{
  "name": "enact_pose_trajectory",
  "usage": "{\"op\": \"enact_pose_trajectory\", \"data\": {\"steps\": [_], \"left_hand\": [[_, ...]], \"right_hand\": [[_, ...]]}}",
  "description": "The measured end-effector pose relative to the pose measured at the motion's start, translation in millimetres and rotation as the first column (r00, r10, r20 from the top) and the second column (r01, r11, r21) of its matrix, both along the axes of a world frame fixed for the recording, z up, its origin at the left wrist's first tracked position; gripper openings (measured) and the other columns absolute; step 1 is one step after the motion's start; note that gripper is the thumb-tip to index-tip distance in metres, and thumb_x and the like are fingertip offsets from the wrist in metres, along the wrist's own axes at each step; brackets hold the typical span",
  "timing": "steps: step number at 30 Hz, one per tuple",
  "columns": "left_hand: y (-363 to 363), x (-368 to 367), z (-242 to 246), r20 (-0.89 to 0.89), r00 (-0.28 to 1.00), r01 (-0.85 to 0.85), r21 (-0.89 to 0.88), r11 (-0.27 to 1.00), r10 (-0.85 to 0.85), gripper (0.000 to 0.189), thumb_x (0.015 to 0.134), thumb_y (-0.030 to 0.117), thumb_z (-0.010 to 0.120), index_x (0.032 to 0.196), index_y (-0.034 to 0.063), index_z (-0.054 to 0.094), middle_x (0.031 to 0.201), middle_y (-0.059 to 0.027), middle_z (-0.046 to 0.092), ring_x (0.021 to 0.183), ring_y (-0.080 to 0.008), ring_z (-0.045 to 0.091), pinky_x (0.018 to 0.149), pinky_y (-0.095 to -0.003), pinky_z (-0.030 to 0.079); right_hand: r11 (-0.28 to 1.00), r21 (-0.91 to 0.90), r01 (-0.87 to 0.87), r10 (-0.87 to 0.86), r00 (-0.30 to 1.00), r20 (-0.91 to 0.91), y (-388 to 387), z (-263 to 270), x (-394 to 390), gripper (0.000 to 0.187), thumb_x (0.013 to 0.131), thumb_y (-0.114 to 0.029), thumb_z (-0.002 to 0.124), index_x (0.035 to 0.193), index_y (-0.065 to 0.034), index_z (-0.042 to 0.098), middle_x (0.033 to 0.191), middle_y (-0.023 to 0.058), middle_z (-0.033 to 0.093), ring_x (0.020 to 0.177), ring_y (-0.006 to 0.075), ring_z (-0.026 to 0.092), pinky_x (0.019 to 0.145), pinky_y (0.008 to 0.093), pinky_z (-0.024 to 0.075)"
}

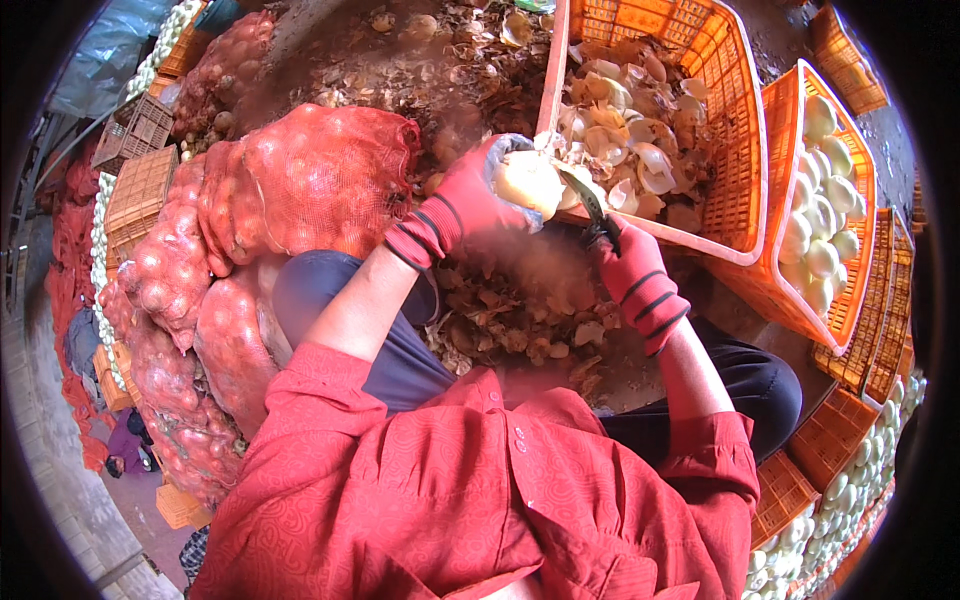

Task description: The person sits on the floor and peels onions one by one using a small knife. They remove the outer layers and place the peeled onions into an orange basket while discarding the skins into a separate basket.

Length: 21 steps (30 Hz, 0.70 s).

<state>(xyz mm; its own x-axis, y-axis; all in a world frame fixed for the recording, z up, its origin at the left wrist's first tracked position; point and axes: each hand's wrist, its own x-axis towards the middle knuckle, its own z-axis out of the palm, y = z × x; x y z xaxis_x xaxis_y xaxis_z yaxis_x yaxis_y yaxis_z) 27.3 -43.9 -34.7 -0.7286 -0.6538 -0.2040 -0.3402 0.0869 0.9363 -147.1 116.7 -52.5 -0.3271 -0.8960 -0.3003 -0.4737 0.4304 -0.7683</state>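
Note:
My left hand point(480, 187), in a red work glove with a dark grey palm, grips a pale onion point(529, 184). In my right hand point(634, 270), gloved alike, is a knife with a dark handle and a curved blade point(585, 196). The blade's tip is close to the onion's right side; whether it touches, I cannot tell. Both hands are at the near left corner of an orange plastic crate point(739, 157), which holds a heap of onion skins point(626, 142). Across the crate's left side runs a wooden bar point(553, 75).
Red mesh sacks of onions point(315, 176) stand at the left. On the right, another orange crate point(855, 300) holds peeled onions point(823, 217). Loose skins point(517, 322) litter the ground between my legs. More crates point(780, 495) line the lower right. A person point(133, 442) is far left.

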Motion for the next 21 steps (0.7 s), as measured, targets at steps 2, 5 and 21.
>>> {"op": "enact_pose_trajectory", "data": {"steps": [2, 5, 21], "left_hand": [[-7, 1, 0, -0.067, 0.998, -0.003, 0.171, 0.985, 0.015, 0.078, 0.056, -0.002, 0.082, 0.126, 0.0051, 0.048, 0.119, -0.0022, 0.057, 0.109, -0.0124, 0.053, 0.095, -0.0312, 0.044], [-11, 5, -23, -0.185, 0.973, -0.077, 0.299, 0.951, 0.137, 0.074, 0.060, -0.005, 0.079, 0.127, 0.0044, 0.047, 0.120, -0.0047, 0.057, 0.108, -0.0145, 0.055, 0.095, -0.0310, 0.045], [14, 2, -1, -0.026, 0.999, 0.046, -0.087, 0.995, -0.048, 0.078, 0.059, 0.008, 0.082, 0.128, 0.0036, 0.047, 0.118, -0.0054, 0.054, 0.107, -0.0143, 0.051, 0.096, -0.0280, 0.041]], "right_hand": [[0.998, -0.064, 0.011, -0.012, 1.000, -0.017, 2, -8, -1, 0.023, 0.087, -0.020, 0.056, 0.103, -0.0039, 0.059, 0.086, 0.0252, 0.062, 0.086, 0.0426, 0.059, 0.073, 0.0455, 0.0479], [0.997, -0.050, 0.058, -0.061, 0.996, -0.062, 0, 1, 20, 0.024, 0.086, -0.019, 0.056, 0.106, -0.0056, 0.058, 0.087, 0.0239, 0.063, 0.086, 0.0419, 0.060, 0.073, 0.0464, 0.0481], [0.951, -0.143, 0.274, -0.244, 0.950, 0.195, 15, 0, 17, 0.017, 0.087, -0.013, 0.052, 0.099, -0.0025, 0.059, 0.078, 0.0221, 0.062, 0.075, 0.0369, 0.063, 0.067, 0.0408, 0.0478]]}}
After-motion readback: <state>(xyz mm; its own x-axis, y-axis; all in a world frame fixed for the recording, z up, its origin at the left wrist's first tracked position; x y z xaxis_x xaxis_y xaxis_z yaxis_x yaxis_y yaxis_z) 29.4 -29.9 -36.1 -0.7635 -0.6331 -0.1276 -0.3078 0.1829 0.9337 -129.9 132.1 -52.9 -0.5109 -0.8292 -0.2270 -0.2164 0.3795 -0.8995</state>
